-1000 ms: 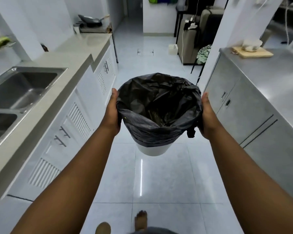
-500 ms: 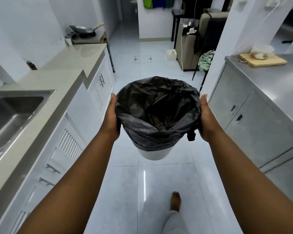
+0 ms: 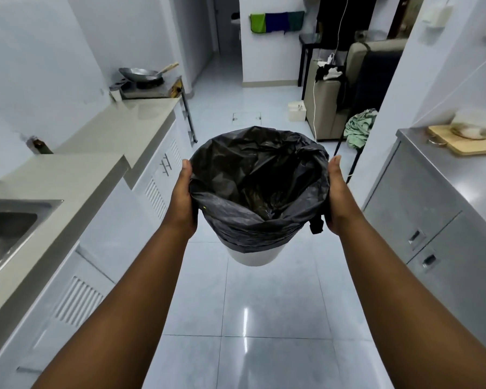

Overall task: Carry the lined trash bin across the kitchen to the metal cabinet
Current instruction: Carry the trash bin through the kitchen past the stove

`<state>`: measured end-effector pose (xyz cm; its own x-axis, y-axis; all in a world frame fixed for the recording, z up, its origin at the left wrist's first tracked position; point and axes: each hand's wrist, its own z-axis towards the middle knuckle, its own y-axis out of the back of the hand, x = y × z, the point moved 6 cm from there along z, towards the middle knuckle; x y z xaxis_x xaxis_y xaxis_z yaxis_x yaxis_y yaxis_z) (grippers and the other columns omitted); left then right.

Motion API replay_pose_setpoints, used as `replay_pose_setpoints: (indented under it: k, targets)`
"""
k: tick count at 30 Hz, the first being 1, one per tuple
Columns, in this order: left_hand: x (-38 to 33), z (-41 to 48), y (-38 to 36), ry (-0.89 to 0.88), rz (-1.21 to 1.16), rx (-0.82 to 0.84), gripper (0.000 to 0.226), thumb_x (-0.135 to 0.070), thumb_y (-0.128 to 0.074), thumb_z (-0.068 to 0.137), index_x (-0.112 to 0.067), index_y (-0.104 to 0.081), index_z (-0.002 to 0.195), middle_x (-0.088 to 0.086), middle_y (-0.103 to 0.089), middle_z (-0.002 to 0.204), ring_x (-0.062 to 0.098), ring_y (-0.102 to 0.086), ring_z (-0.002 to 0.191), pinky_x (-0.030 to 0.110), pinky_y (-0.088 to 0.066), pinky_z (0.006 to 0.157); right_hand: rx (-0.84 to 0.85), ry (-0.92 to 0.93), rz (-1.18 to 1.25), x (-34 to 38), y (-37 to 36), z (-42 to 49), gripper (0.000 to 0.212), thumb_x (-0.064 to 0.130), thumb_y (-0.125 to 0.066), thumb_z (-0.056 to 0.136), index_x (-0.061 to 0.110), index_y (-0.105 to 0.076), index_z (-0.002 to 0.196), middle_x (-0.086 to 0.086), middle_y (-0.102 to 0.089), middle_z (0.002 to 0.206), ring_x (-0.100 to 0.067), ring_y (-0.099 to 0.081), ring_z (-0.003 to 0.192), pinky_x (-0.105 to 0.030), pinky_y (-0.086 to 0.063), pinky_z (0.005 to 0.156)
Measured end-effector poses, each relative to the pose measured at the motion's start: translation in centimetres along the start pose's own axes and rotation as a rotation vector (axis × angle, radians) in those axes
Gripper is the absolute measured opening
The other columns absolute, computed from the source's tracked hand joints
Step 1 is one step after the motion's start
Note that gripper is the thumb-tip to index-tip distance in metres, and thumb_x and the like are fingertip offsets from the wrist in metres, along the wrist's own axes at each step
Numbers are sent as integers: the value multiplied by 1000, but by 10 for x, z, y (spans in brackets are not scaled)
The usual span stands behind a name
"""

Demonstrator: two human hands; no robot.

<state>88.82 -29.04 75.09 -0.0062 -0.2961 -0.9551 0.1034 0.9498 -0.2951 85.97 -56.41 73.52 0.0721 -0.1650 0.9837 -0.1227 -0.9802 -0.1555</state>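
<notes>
Trash bin [image 3: 254,255] carried in mid-air over the floor [image 3: 270,313], both hands clamped on its sides.

Left hand [image 3: 183,204] presses flat on the bin's left side, right hand [image 3: 337,198] on its right side, over the folded-down black liner [image 3: 257,189]; both arms extended. Bin white, upright, liner open at the top, a knotted liner tail hanging just beside the right hand. Bin sits in the aisle between the counter [image 3: 76,175] on the left and the metal cabinet [image 3: 421,217] on the right, touching neither. Wok [image 3: 141,74] at the counter's far end; cutting board [image 3: 466,140] at the far edge of the cabinet top.
</notes>
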Motion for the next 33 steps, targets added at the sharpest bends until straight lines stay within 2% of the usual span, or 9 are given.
replay_pose_setpoints:
  k: [2, 5, 7, 11, 18, 22, 29, 31, 33]
  targets:
    - [4, 32, -7, -1, -26, -1, 57, -62, -31, 98, -29, -73, 118, -1, -73, 126, 18, -66, 120, 36, -50, 100, -6, -7, 3, 5, 6, 33, 75, 88, -30, 81, 39, -70, 122, 6, -76, 122, -13, -73, 110, -40, -54, 95]
    - [10, 82, -10, -12, -50, -1, 59, -62, -32, 98, -24, -69, 125, 2, -72, 129, 19, -65, 122, 37, -48, 102, -15, -17, -27, 10, 10, 79, 80, 94, -32, 73, 42, -73, 117, 7, -78, 118, -13, -75, 105, -40, -54, 92]
    - [16, 119, -10, -4, -66, 5, 62, -64, -33, 96, -23, -67, 128, 2, -71, 130, 18, -65, 121, 37, -48, 103, -26, -43, -56, 11, 10, 112, 88, 99, -33, 64, 43, -72, 120, 7, -77, 120, -18, -73, 109, -45, -52, 99]
    - [28, 201, -5, 4, -71, 43, 63, -68, -34, 94, -27, -70, 124, 0, -72, 128, 17, -66, 120, 40, -47, 105, -50, -28, -74, 14, 6, 185, 81, 97, -31, 69, 45, -74, 114, 8, -79, 115, -17, -76, 101, -54, -47, 107]
    - [23, 352, 13, 45, -98, 105, 70, -70, -35, 93, -22, -64, 134, 7, -67, 136, 26, -59, 129, 50, -38, 115, -119, -41, -78, 33, -18, 317, 91, 97, -35, 63, 41, -68, 128, 9, -78, 118, -16, -73, 110, -41, -56, 92]
    - [9, 433, 26, 25, -86, 118, 62, -65, -34, 96, -26, -71, 125, 4, -71, 130, 24, -64, 123, 50, -41, 113, -161, -40, -72, 47, -36, 391, 98, 99, -37, 58, 40, -67, 131, 7, -77, 121, -20, -72, 112, -37, -55, 78]
    - [-4, 544, 52, 10, -88, 94, 67, -68, -34, 93, -22, -67, 130, 7, -69, 133, 25, -62, 125, 48, -44, 111, -143, -9, -55, 53, -67, 501, 99, 99, -37, 58, 40, -67, 131, 7, -76, 123, -18, -71, 114, -46, -53, 99]
    - [-2, 576, 58, 20, -82, 81, 68, -69, -33, 93, -23, -65, 132, 5, -69, 134, 25, -62, 126, 48, -43, 112, -139, -23, -68, 51, -73, 534, 101, 99, -37, 57, 36, -67, 131, 3, -76, 125, -23, -70, 116, -44, -55, 94]
    - [1, 606, 62, 28, -82, 72, 70, -70, -34, 93, -22, -63, 135, 5, -67, 135, 25, -61, 127, 48, -42, 113, -126, -22, -85, 49, -77, 568, 101, 98, -35, 59, 35, -68, 131, 0, -76, 124, -26, -70, 116, -37, -54, 80]
